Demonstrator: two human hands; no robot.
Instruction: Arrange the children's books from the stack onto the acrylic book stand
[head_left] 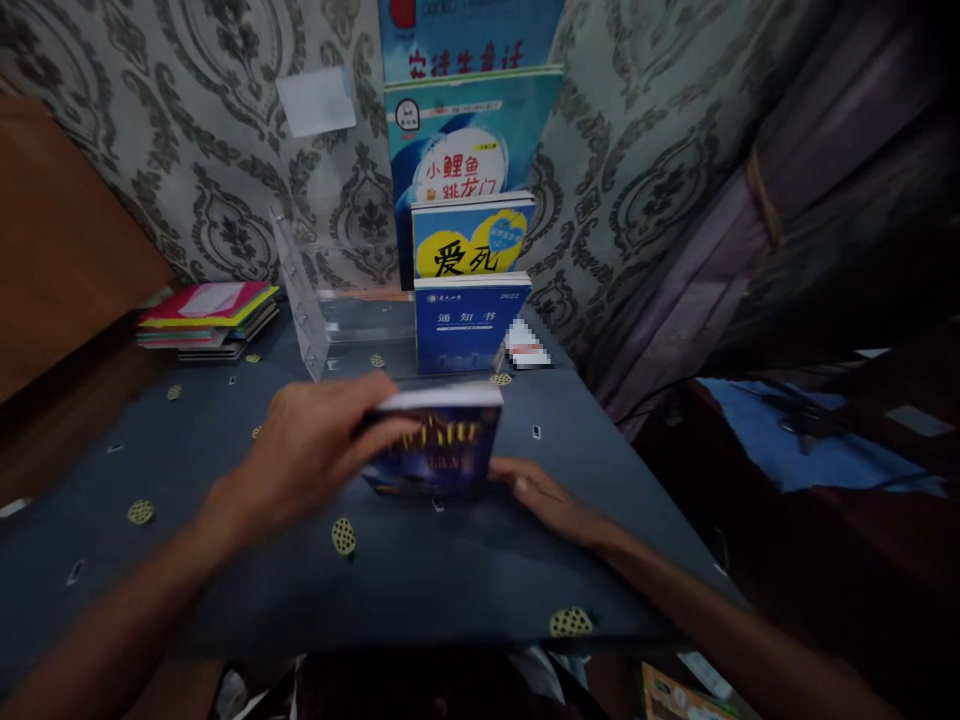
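A thick dark blue paperback book (450, 455) with yellow lettering stands upright above the table, its white page edges facing up. My left hand (330, 425) grips its top left corner, thumb across the front cover and fingers behind. At the lower right edge, the fingers of my right hand (536, 495) close on the same book. Just behind it, a clear stepped rack (296, 290) holds several books in a row, among them a blue booklet (469, 335), a yellow and blue book (450, 240) and a taller teal book (465, 130).
A pile of thin coloured books (210, 310) lies at the back left of the dark patterned tablecloth (262, 580). Patterned wallpaper (225, 180) rises behind. A curtain (720, 220) hangs on the right, and blue cloth (795, 440) lies beyond the table's right edge.
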